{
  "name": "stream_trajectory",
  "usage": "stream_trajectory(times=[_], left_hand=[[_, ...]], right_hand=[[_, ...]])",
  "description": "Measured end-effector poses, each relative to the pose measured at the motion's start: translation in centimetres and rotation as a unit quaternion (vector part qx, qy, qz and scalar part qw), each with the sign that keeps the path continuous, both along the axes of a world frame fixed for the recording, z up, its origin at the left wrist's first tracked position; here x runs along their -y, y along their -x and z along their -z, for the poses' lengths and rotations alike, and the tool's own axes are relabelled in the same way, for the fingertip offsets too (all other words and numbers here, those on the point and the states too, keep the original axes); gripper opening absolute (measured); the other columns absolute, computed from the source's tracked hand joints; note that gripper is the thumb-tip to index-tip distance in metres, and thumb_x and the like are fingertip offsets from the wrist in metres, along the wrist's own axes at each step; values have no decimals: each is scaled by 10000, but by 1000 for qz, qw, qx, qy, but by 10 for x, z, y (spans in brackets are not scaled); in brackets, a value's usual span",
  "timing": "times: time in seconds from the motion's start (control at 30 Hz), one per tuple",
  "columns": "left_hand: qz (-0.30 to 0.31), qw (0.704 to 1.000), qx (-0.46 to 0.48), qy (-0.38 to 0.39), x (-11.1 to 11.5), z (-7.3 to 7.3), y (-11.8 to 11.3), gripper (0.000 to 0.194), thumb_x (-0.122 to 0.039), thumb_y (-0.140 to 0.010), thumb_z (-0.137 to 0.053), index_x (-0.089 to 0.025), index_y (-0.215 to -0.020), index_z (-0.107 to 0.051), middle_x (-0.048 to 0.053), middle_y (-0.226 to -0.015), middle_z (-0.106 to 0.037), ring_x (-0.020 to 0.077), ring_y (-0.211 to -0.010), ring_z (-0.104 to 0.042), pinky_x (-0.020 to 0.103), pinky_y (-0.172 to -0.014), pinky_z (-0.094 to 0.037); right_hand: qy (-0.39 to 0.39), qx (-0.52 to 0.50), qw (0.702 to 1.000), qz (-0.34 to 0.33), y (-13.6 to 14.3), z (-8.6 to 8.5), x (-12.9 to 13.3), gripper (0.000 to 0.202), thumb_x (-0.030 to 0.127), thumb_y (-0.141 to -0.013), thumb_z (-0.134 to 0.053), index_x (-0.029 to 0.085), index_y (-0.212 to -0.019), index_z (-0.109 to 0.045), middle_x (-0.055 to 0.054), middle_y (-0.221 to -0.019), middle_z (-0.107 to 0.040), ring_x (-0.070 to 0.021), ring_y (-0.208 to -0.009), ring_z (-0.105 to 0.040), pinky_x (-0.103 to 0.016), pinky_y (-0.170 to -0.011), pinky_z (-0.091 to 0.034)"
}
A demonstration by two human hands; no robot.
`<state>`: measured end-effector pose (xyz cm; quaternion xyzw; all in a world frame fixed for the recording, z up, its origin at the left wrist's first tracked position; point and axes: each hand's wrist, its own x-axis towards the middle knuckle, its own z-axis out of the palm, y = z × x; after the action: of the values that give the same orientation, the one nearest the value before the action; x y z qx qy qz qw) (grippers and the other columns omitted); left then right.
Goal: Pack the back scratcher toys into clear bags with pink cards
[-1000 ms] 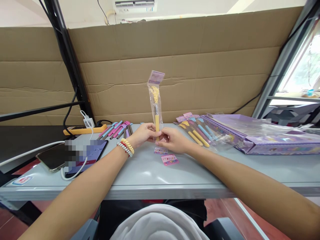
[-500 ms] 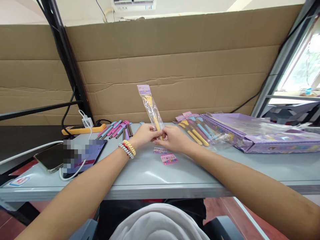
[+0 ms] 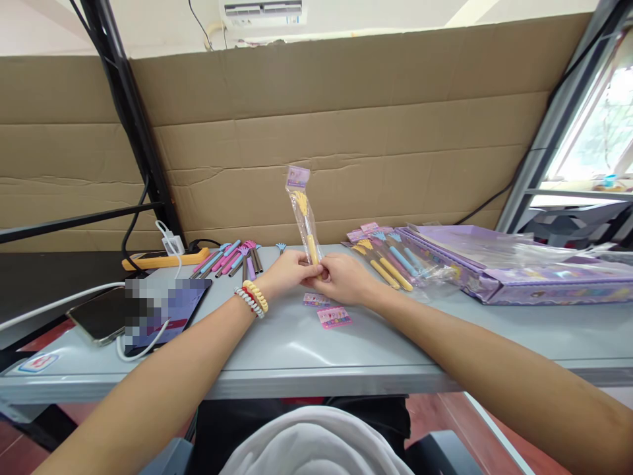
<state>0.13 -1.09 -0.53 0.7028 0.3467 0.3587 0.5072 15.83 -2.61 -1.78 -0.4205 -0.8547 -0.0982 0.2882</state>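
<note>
Both my hands grip the lower end of a clear plastic bag [image 3: 299, 219], which stands nearly upright above the table. Inside it is a yellow back scratcher [image 3: 311, 245] with a small hand-shaped head; a purple card [image 3: 298, 177] shows at the bag's top. My left hand [image 3: 291, 270] pinches the bottom from the left, bracelets on its wrist. My right hand [image 3: 343, 277] closes on the same end from the right, its fingertips partly hidden. Just below lie two printed cards, a small one [image 3: 316, 300] and a pink one [image 3: 335, 317].
Loose coloured back scratchers [image 3: 230, 257] lie at the back left. Bagged ones [image 3: 390, 264] are piled at right, beside a purple box [image 3: 544, 290] with plastic bags on it. A phone [image 3: 106, 316], tablet [image 3: 195, 297] and white cable [image 3: 143, 353] occupy the left. Cardboard [image 3: 346, 132] stands behind.
The bag's top has swung slightly to the right, so the bag stands more upright. Both hands keep their hold at its lower end, and the cards stay on the table.
</note>
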Motion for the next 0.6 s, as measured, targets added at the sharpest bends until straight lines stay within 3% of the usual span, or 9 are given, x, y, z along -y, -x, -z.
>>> stream_trajectory(times=[0.2, 0.37, 0.47, 0.6], left_hand=[[0, 1000, -15, 1, 1, -1, 0, 268, -296, -612, -761, -114, -755, -626, 26, -719, -648, 136, -712, -610, 298, -719, -512], [12, 997, -76, -30, 1, -2, 4, 361, -470, -698, -670, -137, -835, -640, 37, -777, -656, 134, -705, -607, 278, -656, -505], [29, 995, -88, -32, 1, -5, 6, 429, -540, -730, -609, -157, -920, -635, 55, -841, -671, 134, -712, -613, 272, -638, -498], [13, 996, -80, -39, 1, -9, 9, 433, -521, -711, -637, -162, -953, -628, 66, -889, -664, 130, -700, -612, 281, -634, -499]], right_hand=[[29, -2, 999, 17, -1, -1, -2, 288, 391, -786, -499, 192, -580, -463, -40, -622, -583, -142, -570, -478, -249, -510, -253], [38, -13, 998, 51, -1, -6, 2, 262, 326, -738, -470, 187, -523, -416, -22, -553, -533, -115, -512, -415, -244, -491, -234], [24, -26, 995, 95, -6, -15, 3, 294, 361, -711, -464, 187, -488, -382, -14, -499, -475, -107, -479, -365, -253, -489, -223], [-25, -43, 988, 148, -30, -33, 1, 267, 327, -621, -503, 193, -472, -327, 2, -460, -405, -103, -473, -323, -266, -493, -207]])
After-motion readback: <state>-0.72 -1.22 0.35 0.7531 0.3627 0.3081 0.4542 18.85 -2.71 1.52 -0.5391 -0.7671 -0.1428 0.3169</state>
